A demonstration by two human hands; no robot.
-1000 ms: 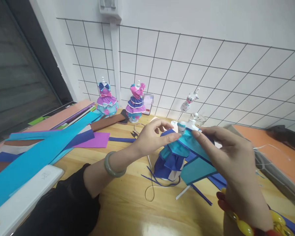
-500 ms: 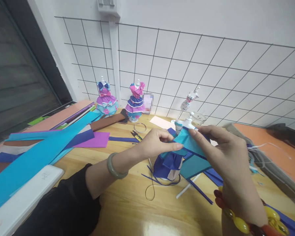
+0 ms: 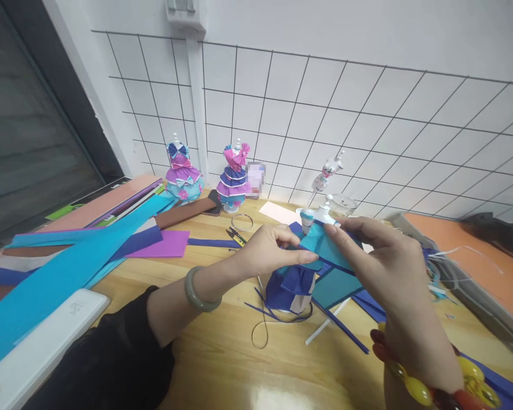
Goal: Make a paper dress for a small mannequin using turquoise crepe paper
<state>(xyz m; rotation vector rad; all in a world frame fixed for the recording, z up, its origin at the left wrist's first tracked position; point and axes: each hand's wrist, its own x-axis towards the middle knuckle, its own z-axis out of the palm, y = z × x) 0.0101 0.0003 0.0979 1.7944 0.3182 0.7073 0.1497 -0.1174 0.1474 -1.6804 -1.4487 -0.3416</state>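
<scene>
A small white mannequin (image 3: 324, 215) stands in front of me, dressed in turquoise paper (image 3: 320, 242) over a dark blue skirt (image 3: 288, 291). My left hand (image 3: 277, 250) pinches the left edge of the turquoise paper between thumb and fingers. On the other side, my right hand (image 3: 380, 265) grips the same paper near the mannequin's shoulder, thumb in front. A wider teal piece with a dark blue border (image 3: 338, 289) hangs below my right hand. Part of the mannequin's body is hidden by paper and fingers.
Two dressed mannequins (image 3: 183, 173) (image 3: 233, 176) and a barer one (image 3: 328, 171) stand by the wall. Yellow snips (image 3: 236, 237) and a metal ring (image 3: 242, 222) lie behind my left hand. Paper strips (image 3: 89, 250) and a white device (image 3: 47, 336) are at left, a tray (image 3: 461, 276) at right.
The whole view has shifted slightly. Both hands keep their grip on the turquoise paper, with little other visible movement.
</scene>
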